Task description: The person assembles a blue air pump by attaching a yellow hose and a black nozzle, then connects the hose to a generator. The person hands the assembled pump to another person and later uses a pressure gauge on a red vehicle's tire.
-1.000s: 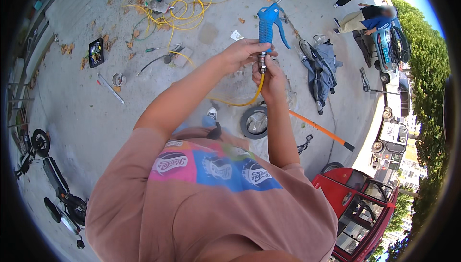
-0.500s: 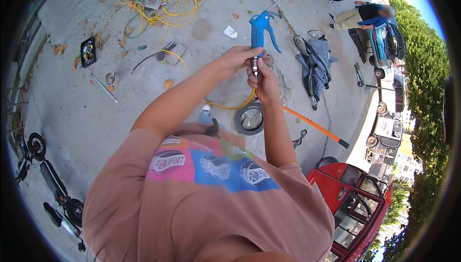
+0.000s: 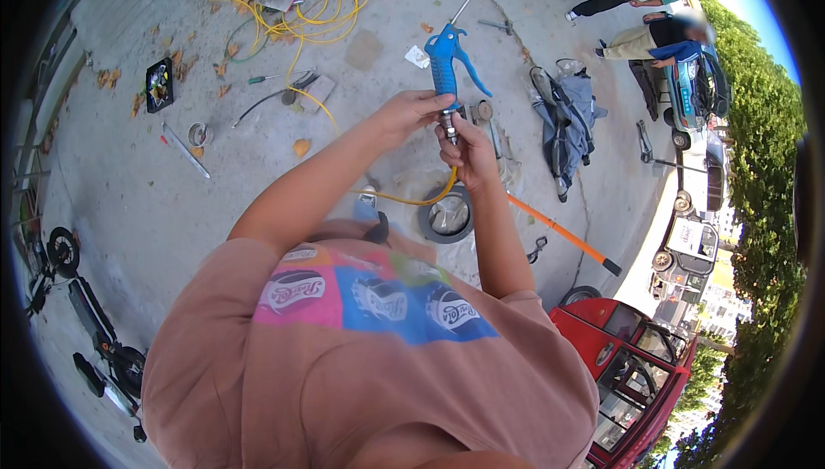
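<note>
Just ahead of left hand point(image 3: 406, 116): blue air gun point(image 3: 443, 69), long axis pointing outward. Left's nearer, pinched onto its base; right hand point(image 3: 475, 151) closed round metal coupling point(image 3: 448, 127) just below.

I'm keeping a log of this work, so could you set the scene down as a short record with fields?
Left hand: holds the blue air gun near its lower end
Right hand: holds the metal fitting below the gun
Yellow hose: emerges below the right hand; whether it joins the fitting cannot be made out
Ground, centre to right: black tyre, orange bar, grey cloth
Ground, left: black tray
Lower right: red vehicle
</note>
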Tool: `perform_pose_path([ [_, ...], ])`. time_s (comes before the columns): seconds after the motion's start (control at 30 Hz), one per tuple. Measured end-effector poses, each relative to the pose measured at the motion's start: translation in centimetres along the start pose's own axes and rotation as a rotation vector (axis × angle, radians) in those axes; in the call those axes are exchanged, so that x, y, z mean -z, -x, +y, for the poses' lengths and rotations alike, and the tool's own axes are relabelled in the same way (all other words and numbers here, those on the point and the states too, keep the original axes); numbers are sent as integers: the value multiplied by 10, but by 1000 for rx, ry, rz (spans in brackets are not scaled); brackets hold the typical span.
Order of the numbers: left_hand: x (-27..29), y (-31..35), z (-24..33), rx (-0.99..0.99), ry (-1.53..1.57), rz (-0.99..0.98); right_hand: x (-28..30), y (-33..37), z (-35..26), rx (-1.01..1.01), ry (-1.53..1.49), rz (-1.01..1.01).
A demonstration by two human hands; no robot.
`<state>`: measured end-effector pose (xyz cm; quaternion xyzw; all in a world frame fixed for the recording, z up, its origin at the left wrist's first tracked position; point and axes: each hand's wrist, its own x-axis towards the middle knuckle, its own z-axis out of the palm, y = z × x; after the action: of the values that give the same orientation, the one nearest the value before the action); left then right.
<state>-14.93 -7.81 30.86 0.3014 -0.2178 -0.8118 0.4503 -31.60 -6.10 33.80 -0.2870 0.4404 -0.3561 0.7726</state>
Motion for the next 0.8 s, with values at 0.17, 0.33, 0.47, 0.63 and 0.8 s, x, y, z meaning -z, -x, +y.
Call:
perform_pose_path([
  [0.17,2,-6,-4,45,-205,149,-3,-6,11,300,492,263],
  [0.33,0,-15,-3,62,-71,59,7,-2,-10,128,232,66],
  [0.47,-7,-33,-6,9,-58,-63,21,-2,-25,61,89,-19],
  [0.63,-25,-68,-24,-12,-224,138,52,-3,-33,282,371,98],
  [0.8,-77,-85,-25,-70,-162,209,87,-12,-44,475,503,297],
])
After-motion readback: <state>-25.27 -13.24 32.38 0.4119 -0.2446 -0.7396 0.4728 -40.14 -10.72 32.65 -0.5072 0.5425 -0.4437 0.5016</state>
